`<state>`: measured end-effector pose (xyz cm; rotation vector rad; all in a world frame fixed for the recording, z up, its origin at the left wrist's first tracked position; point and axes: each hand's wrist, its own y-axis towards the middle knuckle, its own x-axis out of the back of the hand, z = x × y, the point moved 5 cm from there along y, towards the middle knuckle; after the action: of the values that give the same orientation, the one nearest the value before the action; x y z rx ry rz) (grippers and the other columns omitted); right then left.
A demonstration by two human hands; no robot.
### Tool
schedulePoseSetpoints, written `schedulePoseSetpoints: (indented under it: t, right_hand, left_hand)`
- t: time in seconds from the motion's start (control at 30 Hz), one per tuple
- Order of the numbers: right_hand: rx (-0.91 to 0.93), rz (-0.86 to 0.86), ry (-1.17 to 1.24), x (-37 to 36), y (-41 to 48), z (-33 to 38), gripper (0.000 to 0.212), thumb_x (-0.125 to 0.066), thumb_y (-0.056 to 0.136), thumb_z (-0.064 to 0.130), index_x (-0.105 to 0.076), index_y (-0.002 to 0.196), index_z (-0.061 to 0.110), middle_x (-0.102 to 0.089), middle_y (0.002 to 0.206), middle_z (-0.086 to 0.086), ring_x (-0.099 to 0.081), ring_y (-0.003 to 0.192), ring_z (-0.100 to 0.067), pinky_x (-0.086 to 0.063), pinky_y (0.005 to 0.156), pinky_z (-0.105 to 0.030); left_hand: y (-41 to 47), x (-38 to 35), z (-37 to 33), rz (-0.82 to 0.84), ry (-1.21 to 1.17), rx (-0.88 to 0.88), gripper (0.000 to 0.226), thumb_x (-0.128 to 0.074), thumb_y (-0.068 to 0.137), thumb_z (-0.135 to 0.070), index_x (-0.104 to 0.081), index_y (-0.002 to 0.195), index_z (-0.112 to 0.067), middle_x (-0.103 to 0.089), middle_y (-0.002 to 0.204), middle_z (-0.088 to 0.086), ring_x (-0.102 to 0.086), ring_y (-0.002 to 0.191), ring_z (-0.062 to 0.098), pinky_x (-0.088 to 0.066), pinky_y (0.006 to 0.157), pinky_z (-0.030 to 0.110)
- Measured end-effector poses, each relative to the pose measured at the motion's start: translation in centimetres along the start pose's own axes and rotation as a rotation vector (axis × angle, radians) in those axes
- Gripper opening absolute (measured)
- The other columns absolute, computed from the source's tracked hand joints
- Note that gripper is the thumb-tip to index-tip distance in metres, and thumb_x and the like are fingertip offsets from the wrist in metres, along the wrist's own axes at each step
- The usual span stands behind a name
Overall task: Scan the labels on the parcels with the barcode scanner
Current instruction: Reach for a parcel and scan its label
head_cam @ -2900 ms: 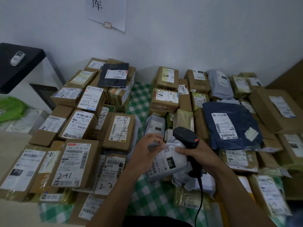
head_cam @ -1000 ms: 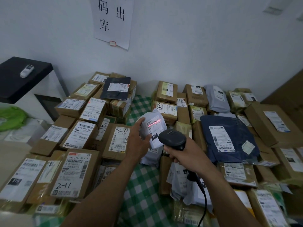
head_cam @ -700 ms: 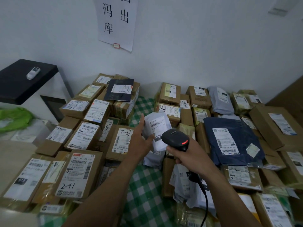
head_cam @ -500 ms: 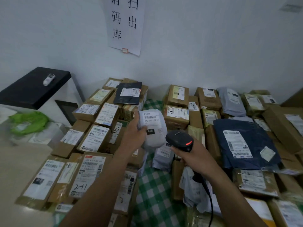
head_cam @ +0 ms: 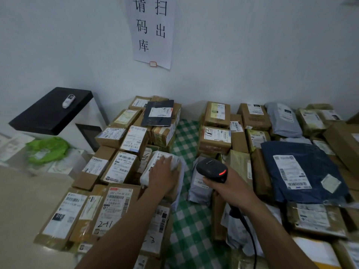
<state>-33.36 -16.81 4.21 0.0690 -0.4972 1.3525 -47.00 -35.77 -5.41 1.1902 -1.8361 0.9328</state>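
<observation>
Layout, as I read it on my feed: a left pile [head_cam: 124, 167] and a right pile [head_cam: 252, 133] of parcels, with a strip of cloth [head_cam: 186, 136] between them running back to the wall [head_cam: 252, 55]. The left hand [head_cam: 163, 177] rests on a pouch [head_cam: 155, 162] atop the left pile's inner edge; the right hand [head_cam: 231, 188] holds the scanner [head_cam: 211, 169] just right of the strip. A cabinet [head_cam: 44, 117] stands left of the piles, a small device [head_cam: 68, 101] on it; a sign [head_cam: 151, 30] hangs behind.
</observation>
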Motion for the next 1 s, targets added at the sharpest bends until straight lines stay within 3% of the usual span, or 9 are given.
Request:
schedulePoseSetpoints:
  t: [0.17,0.3,0.4,0.47,0.63,0.7,0.77,0.87,1.0]
  right_hand:
    - [-0.050,-0.031,-0.011,1.1,-0.4,-1.8,0.036,-0.080,0.091,0.029,-0.062,0.119,0.042,-0.075,0.096,0.011,-0.068,0.078,-0.003,-0.051,0.070,-0.023]
    - [-0.107,-0.066,0.016,2.3,-0.5,-3.4,0.038,-0.080,0.091,0.033,-0.062,0.125,0.039,-0.076,0.104,0.008,-0.072,0.084,-0.010,-0.054,0.068,-0.025]
    - [-0.131,-0.089,0.024,3.3,-0.4,-4.2,0.038,-0.078,0.092,0.028,-0.064,0.127,0.031,-0.077,0.095,0.004,-0.069,0.068,-0.002,-0.052,0.060,-0.019]
    - [-0.144,-0.093,0.037,4.0,-0.4,-4.5,0.035,-0.077,0.094,0.022,-0.064,0.126,0.027,-0.074,0.091,0.002,-0.065,0.061,0.004,-0.049,0.055,-0.013]
    - [-0.192,-0.084,0.049,5.1,0.0,-5.7,0.028,-0.076,0.094,0.023,-0.061,0.114,0.036,-0.073,0.095,0.005,-0.063,0.056,0.003,-0.049,0.052,-0.014]
    - [-0.214,-0.089,0.049,5.2,0.2,-6.4,0.025,-0.077,0.093,0.026,-0.062,0.104,0.042,-0.075,0.091,0.007,-0.064,0.057,0.000,-0.050,0.053,-0.017]
    - [-0.247,-0.097,0.065,5.4,0.3,-7.2,0.026,-0.079,0.092,0.029,-0.063,0.103,0.045,-0.076,0.093,0.007,-0.066,0.062,-0.004,-0.052,0.055,-0.020]
    - [-0.307,-0.097,0.074,5.8,0.7,-8.6,0.030,-0.079,0.091,0.031,-0.061,0.111,0.045,-0.076,0.100,0.004,-0.069,0.066,-0.009,-0.055,0.060,-0.024]
    - [-0.335,-0.092,0.085,5.9,1.1,-9.4,0.034,-0.078,0.092,0.029,-0.061,0.119,0.039,-0.075,0.104,0.003,-0.068,0.068,-0.010,-0.053,0.057,-0.021]
  left_hand:
    - [-0.2,-2.3,1.5,-0.044,0.100,0.050,0.063,-0.044,0.105,-0.026,-0.019,0.162,-0.020,-0.012,0.172,0.008,-0.008,0.159,0.027,-0.014,0.127,0.052]
    - [-0.5,-2.5,0.2,-0.086,0.102,0.029,0.067,-0.045,0.104,-0.040,-0.021,0.162,-0.018,-0.010,0.171,0.015,-0.006,0.158,0.034,-0.008,0.126,0.055]
    - [-1.0,-2.9,-2.9,-0.213,0.072,-0.200,0.064,-0.057,0.099,-0.037,-0.037,0.156,-0.015,-0.028,0.164,0.018,-0.019,0.154,0.037,-0.019,0.125,0.049]
    - [-1.1,-4.8,-5.4,-0.122,-0.134,-0.310,0.051,-0.061,0.100,-0.027,-0.048,0.147,-0.014,-0.041,0.155,0.010,-0.035,0.146,0.029,-0.033,0.120,0.041]
    - [0.2,-13.4,-6.2,0.217,-0.549,0.020,0.047,-0.056,0.103,-0.010,-0.044,0.149,-0.005,-0.046,0.151,0.014,-0.047,0.138,0.028,-0.037,0.110,0.027]
    - [1.2,-16.1,-5.1,0.275,-0.618,0.196,0.044,-0.053,0.104,-0.007,-0.045,0.147,-0.005,-0.052,0.146,0.016,-0.053,0.129,0.028,-0.043,0.097,0.020]
    - [2.0,-17.4,-4.5,0.269,-0.584,0.311,0.038,-0.053,0.102,-0.007,-0.052,0.140,-0.008,-0.061,0.135,0.013,-0.060,0.114,0.025,-0.050,0.081,0.016]
    - [2.6,-18.7,-3.4,0.212,-0.513,0.358,0.037,-0.056,0.100,-0.006,-0.056,0.137,-0.010,-0.063,0.132,0.011,-0.061,0.120,0.029,-0.053,0.097,0.033]
    - [2.7,-18.8,-2.9,0.206,-0.516,0.432,0.024,-0.049,0.103,-0.007,-0.068,0.118,-0.004,-0.069,0.119,0.014,-0.066,0.105,0.028,-0.056,0.086,0.032]
